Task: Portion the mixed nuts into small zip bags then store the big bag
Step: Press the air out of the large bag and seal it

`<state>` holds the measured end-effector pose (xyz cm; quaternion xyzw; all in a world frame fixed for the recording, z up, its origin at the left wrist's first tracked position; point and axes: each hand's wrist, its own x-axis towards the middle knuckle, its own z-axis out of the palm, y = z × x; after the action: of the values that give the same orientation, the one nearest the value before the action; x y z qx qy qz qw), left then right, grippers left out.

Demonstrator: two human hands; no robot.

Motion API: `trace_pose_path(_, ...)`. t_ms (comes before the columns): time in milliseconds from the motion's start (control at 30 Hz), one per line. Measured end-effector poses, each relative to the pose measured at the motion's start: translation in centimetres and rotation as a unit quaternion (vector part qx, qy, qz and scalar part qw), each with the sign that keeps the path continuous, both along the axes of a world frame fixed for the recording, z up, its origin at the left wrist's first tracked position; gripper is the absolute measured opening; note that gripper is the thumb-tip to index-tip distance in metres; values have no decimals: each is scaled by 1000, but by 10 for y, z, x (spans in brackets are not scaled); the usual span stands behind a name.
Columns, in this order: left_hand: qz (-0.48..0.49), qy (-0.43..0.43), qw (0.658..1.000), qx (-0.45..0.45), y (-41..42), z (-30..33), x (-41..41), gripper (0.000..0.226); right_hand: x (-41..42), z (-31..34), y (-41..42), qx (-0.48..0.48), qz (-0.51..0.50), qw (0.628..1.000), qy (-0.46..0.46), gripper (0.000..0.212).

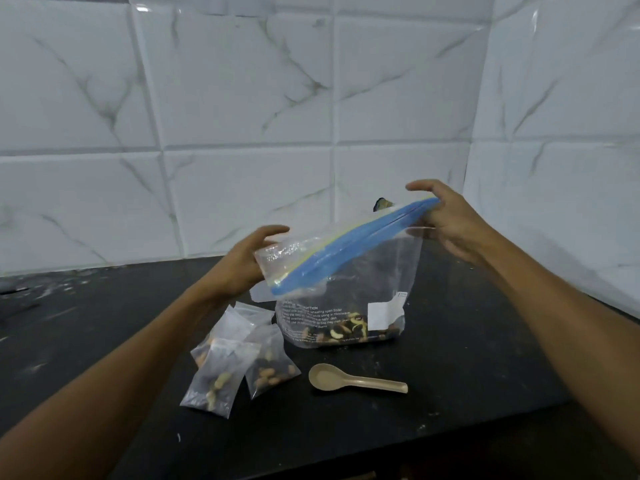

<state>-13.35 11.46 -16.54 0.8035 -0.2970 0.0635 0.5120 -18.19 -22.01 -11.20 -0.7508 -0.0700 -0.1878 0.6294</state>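
Blue zip strip running slantwise across the top of the big bag (341, 289), standing on the black counter (467, 358) at about the centre of view, its leftover mixed nuts (343, 332) lying in the bottom. Gripping the low end of the strip at 9 o'clock with the left hand (242, 268), thumb over the top edge and fingers curled behind the plastic. Holding the high end at 2 o'clock with the right hand (450, 223), thumb arched above the strip and fingers curled below it, pinching the corner; whether the seal under that hand is pressed shut, hard to tell.

Judging by this, closing the big bag now, with storing not yet done. Worth doing well: keeping the strip taut between both hands, squeezing out trapped air first, then pinching along the track from one end to the other without skipping a stretch, and keeping the bag upright so nothing tips toward the mouth.

Lying at 7 o'clock of the big bag, a cluster of small zip bags (235, 362), filled and overlapping. Resting at 6 o'clock, just in front of the big bag, a beige spoon (353, 379), bowl toward 9 o'clock.

Showing dust and pale specks all over the dark counter. Rising behind and to the right, glossy white marble-veined wall tiles (242, 98), meeting in a corner at 1 o'clock
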Motion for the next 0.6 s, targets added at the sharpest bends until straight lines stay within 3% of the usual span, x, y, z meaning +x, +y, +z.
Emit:
trace_pose_path(100, -20, -68, 997, -28, -7, 20, -7, 28, -3, 9, 4, -14, 0, 1000, -14, 7)
trace_pose_path(200, -14, -42, 994, -104, -5, 30, -8, 17, -3, 13, 5, -12, -11, 1000, 16, 18)
trace_pose_path(267, -3, -26, 989, -146, -5, 37, -8, 12, -3, 15, 4, -15, -1, 999, 28, 11)
trace_pose_path(433, 19, 0, 985, -174, -11, 54, -8, 22, -4, 27, 9, 22, 19, 999, -19, 9)
trace_pose_path(600, 29, 41, 977, -208, -16, 61, -10, 29, -3, 28, 13, 40, -16, 999, 2, 5)
